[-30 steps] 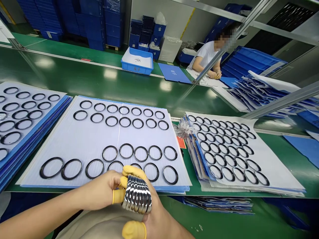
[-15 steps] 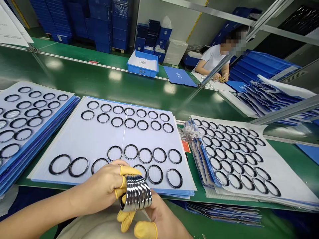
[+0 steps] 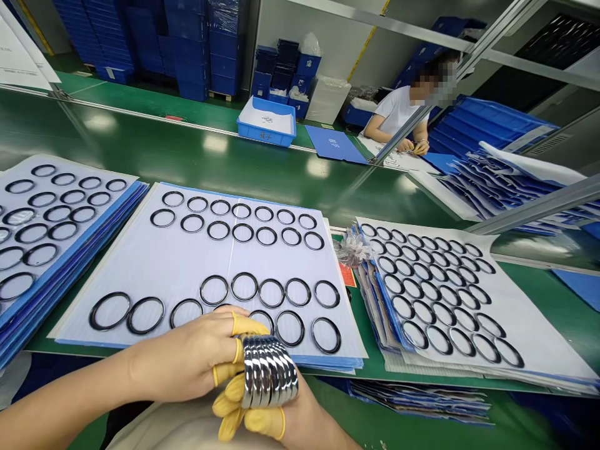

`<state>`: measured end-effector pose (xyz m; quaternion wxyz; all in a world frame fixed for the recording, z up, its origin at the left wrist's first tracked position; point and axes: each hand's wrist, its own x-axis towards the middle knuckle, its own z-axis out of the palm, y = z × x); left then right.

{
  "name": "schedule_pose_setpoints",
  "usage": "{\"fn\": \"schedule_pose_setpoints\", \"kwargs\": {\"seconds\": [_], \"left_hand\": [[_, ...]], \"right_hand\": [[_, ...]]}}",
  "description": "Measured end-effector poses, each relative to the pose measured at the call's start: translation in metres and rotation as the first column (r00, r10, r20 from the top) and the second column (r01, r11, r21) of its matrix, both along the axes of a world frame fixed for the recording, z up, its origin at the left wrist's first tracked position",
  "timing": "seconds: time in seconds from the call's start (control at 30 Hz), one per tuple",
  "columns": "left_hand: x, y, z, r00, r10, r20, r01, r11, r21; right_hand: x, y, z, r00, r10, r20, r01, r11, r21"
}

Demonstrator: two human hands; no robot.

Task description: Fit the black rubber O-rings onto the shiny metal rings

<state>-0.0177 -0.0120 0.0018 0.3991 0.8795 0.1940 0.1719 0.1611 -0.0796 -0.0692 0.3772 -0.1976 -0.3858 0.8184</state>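
Several shiny black and chrome rings [image 3: 270, 373] are held as a stack on edge, side by side, above my lap. My right hand [image 3: 302, 415] grips the stack from below and the right, its yellow-cotted thumb pressed near the lower rim and fingertips showing past the left end. My left hand [image 3: 197, 353], also in yellow finger cots, is closed against the stack's left end and top; the exact grip is partly hidden. Just behind lies a white sheet [image 3: 164, 259] with loose rings in rows, some partly covered by my left hand.
More ring-covered sheets on blue layers lie left [image 3: 98, 222] and right [image 3: 525, 300]. A clear plastic bundle [image 3: 355, 247] sits between stacks. Beyond the green belt [image 3: 154, 147] are a blue tray [image 3: 265, 134] and a co-worker [image 3: 394, 112]. A metal frame bar [image 3: 539, 203] slants across the right.
The ring stack has shifted slightly right and down and turned a little. My right thumb has moved up against its lower rim. My left hand has followed the stack slightly rightward.
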Motion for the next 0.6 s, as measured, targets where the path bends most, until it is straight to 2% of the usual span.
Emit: {"fn": "schedule_pose_setpoints", "kwargs": {"seconds": [0.1, 0.2, 0.27, 0.33, 0.4, 0.47, 0.5, 0.6], "left_hand": [[-0.004, 0.002, 0.001, 0.998, -0.026, -0.056, 0.026, 1.0, 0.0], [-0.011, 0.004, 0.002, 0.981, -0.025, -0.194, 0.026, 1.0, 0.003], [-0.017, 0.006, 0.002, 0.962, -0.06, -0.267, 0.047, 0.997, -0.054], [-0.022, 0.01, 0.002, 0.948, -0.186, -0.258, 0.12, 0.96, -0.253], [-0.027, 0.013, 0.0, 0.934, -0.314, -0.171, 0.198, 0.852, -0.484], [-0.029, 0.015, -0.003, 0.931, -0.351, -0.098, 0.226, 0.767, -0.601], [-0.029, 0.014, -0.004, 0.935, -0.345, -0.086, 0.226, 0.763, -0.606], [-0.025, 0.009, -0.01, 0.946, -0.319, -0.054, 0.243, 0.811, -0.532]], "right_hand": [[0.001, 0.001, 0.004, 0.999, 0.011, 0.047, -0.009, 0.999, -0.044], [0.001, 0.001, 0.004, 0.998, 0.009, 0.058, -0.004, 0.997, -0.073], [0.0, 0.001, 0.003, 0.996, 0.005, 0.091, 0.0, 0.999, -0.051], [0.0, 0.003, 0.005, 0.98, -0.021, 0.196, 0.007, 0.997, 0.073], [0.0, 0.005, 0.009, 0.945, -0.084, 0.317, 0.001, 0.968, 0.252], [0.0, 0.01, 0.015, 0.91, -0.133, 0.392, -0.039, 0.915, 0.402], [0.0, 0.013, 0.018, 0.897, -0.15, 0.415, -0.06, 0.89, 0.452], [0.0, 0.021, 0.024, 0.86, -0.208, 0.466, -0.107, 0.818, 0.565]]}}
